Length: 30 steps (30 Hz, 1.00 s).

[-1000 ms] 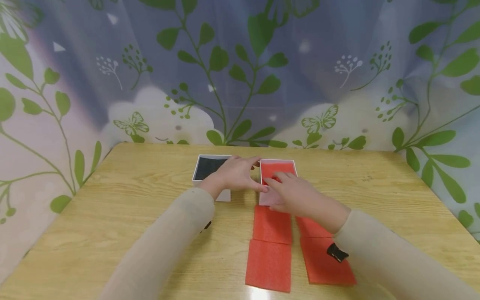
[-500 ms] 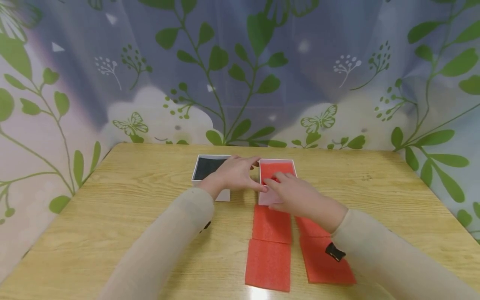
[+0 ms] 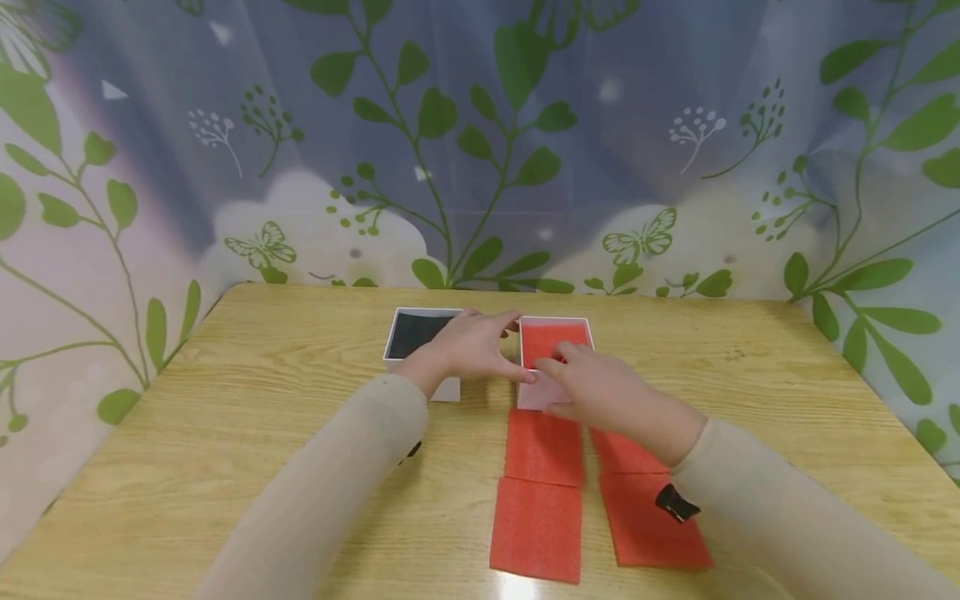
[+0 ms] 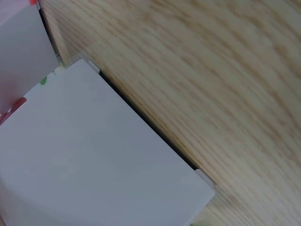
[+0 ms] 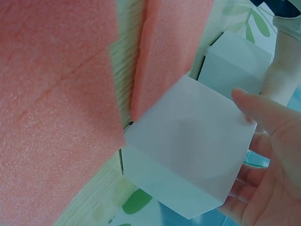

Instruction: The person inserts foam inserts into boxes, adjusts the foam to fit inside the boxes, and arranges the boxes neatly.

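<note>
A white box (image 3: 536, 393) with a red sheet (image 3: 551, 333) inside stands at mid-table in the head view. My left hand (image 3: 476, 343) is at its left side, fingers near the back corner and thumb against the front corner. Over the front wall, the fingers of my right hand (image 3: 600, 390) dip into this box, loosely bent. In the right wrist view, the thumb (image 5: 256, 106) lies along the outside of the wall, apart from the fingers. Their tips are hidden, and nothing shows between them and the thumb.
Left of it stands a second white box (image 3: 450, 390) holding a black sheet (image 3: 408, 332), partly covered by my left hand. Red foam-like sheets (image 3: 536, 529) lie in two columns in front of the boxes, on a wooden table (image 3: 187, 450). A leaf-patterned curtain (image 3: 465, 142) hangs behind.
My right hand has shifted slightly to the right, its fingers bending a little more inside the box. The left hand, the boxes and the sheets on the table stay put.
</note>
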Each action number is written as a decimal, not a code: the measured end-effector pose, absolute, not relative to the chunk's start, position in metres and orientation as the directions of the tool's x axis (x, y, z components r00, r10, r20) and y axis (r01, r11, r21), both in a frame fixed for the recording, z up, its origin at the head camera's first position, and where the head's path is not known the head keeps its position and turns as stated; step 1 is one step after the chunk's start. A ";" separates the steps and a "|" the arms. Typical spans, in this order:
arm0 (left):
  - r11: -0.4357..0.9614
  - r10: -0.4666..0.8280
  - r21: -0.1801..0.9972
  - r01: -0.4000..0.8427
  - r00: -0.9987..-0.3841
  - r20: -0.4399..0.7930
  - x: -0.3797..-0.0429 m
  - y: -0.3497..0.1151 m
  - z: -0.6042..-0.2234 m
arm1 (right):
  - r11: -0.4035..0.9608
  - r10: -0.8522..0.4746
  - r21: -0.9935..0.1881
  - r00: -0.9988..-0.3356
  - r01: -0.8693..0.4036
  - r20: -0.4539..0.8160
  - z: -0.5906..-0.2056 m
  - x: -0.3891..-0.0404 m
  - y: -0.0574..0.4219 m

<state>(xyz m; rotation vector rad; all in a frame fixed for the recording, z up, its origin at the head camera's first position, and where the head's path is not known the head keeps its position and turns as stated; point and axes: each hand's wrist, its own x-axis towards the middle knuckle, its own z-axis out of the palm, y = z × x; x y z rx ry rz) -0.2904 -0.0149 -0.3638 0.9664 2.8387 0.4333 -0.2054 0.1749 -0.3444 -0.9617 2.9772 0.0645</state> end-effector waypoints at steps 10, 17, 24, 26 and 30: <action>0.753 0.616 0.306 0.583 -0.788 -0.013 -0.291 -0.015 -0.365 | 0.805 -0.593 0.037 -0.805 -0.592 0.024 -0.343 -0.202 0.175; 0.752 0.618 0.300 0.587 -0.786 -0.008 -0.292 -0.015 -0.364 | 0.791 -0.612 0.018 -0.789 -0.612 0.052 -0.343 -0.205 0.179; 0.749 0.620 0.295 0.593 -0.785 0.003 -0.293 -0.017 -0.362 | 0.789 -0.614 -0.002 -0.788 -0.615 0.058 -0.344 -0.209 0.181; 0.747 0.621 0.296 0.595 -0.784 0.009 -0.293 -0.017 -0.362 | 0.793 -0.608 -0.010 -0.793 -0.609 0.046 -0.343 -0.210 0.180; 0.742 0.625 0.309 0.595 -0.781 0.005 -0.291 -0.015 -0.364 | 0.803 -0.595 -0.019 -0.803 -0.596 0.027 -0.341 -0.210 0.183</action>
